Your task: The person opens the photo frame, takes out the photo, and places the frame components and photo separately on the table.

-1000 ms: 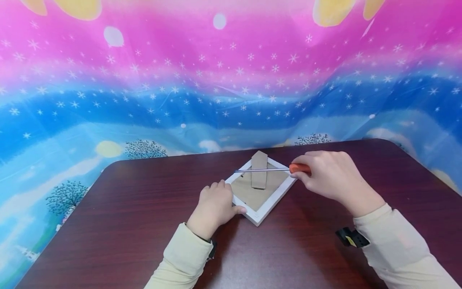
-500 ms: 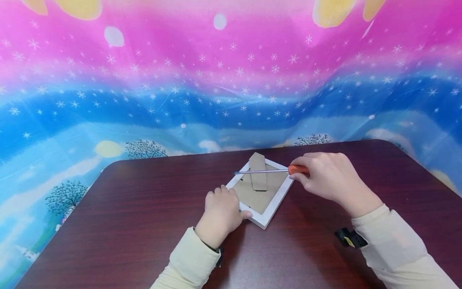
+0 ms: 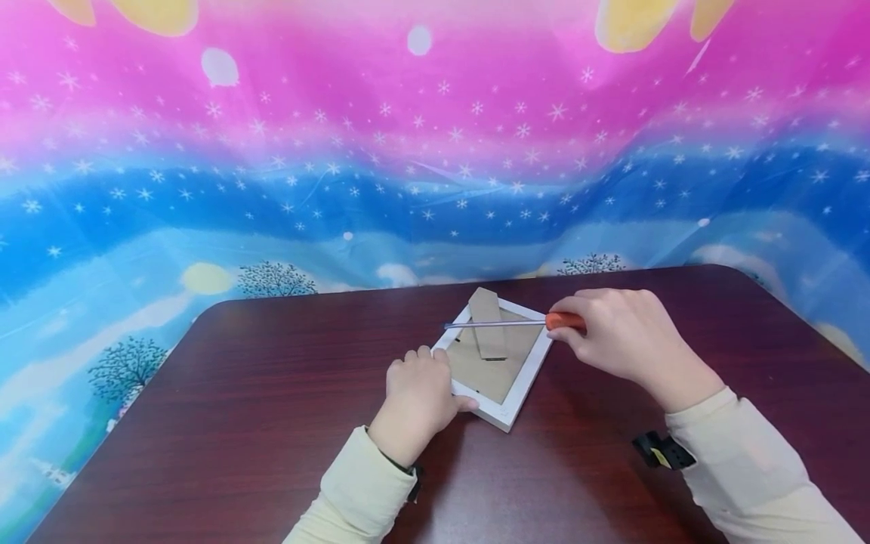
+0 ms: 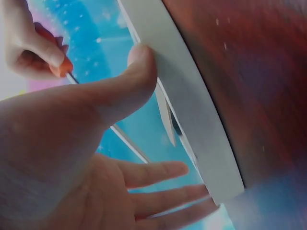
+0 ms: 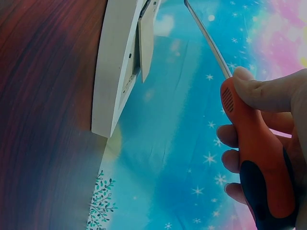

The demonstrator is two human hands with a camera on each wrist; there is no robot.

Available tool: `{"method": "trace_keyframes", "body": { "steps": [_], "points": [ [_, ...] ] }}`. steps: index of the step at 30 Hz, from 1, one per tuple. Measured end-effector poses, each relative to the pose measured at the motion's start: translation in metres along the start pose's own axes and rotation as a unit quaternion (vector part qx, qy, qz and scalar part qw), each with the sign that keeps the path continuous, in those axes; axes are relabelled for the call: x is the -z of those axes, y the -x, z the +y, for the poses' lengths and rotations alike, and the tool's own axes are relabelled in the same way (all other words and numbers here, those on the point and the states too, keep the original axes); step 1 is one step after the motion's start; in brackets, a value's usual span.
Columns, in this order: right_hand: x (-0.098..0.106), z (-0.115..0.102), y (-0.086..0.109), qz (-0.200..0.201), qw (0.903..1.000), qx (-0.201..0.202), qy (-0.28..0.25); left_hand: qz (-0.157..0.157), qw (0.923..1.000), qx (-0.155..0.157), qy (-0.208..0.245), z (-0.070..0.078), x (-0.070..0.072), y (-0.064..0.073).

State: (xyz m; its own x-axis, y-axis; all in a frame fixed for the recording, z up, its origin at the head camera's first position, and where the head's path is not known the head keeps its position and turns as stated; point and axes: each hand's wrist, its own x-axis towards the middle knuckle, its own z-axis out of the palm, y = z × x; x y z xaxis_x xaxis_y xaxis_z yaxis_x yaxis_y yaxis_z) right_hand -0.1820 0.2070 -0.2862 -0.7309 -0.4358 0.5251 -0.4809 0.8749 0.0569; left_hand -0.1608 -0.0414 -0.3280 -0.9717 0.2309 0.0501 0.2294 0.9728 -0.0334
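Observation:
A picture frame [image 3: 516, 393] with a white border lies back side up on the table, its brown backing [image 3: 472, 370] facing me. From the backing, a stand flap [image 3: 486, 325] rises at a slant. My left hand [image 3: 418, 393] rests on the frame's left edge. In the left wrist view its thumb [image 4: 141, 62] presses the rim and the fingers [image 4: 163, 196] lie straight. My right hand [image 3: 618, 332] grips a screwdriver by its orange and black handle [image 5: 259, 148]. The metal shaft [image 3: 496, 324] crosses level above the frame, with its tip over the left side, apart from the frame.
The dark red-brown table [image 3: 272, 393] extends around the frame. Behind it hangs a pink and blue cloth [image 3: 408, 151] with snowflakes and trees. A black strap device [image 3: 662, 450] sits at the right wrist.
My left hand has moved right and nearer, turning the frame so its near corner shifts right. The screwdriver stays almost in place above it.

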Motion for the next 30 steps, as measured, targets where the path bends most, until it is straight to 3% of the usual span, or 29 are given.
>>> {"method": "trace_keyframes", "body": {
  "steps": [8,12,20,30],
  "points": [
    [0.000,0.001,0.000,0.006,1.0000,0.002,-0.004,-0.031,0.9977,-0.038,0.046,-0.020,-0.002,-0.009],
    [0.000,0.000,0.000,0.009,0.9999,0.004,-0.003,-0.021,0.9975,-0.049,0.046,-0.021,-0.006,-0.011],
    [0.000,0.000,0.000,0.009,1.0000,-0.001,-0.003,0.017,0.9991,-0.036,0.012,-0.014,-0.007,-0.009],
    [0.000,0.000,0.000,0.011,0.9999,-0.003,0.001,0.017,0.9995,-0.019,-0.018,-0.007,-0.005,-0.006]
  ]
}}
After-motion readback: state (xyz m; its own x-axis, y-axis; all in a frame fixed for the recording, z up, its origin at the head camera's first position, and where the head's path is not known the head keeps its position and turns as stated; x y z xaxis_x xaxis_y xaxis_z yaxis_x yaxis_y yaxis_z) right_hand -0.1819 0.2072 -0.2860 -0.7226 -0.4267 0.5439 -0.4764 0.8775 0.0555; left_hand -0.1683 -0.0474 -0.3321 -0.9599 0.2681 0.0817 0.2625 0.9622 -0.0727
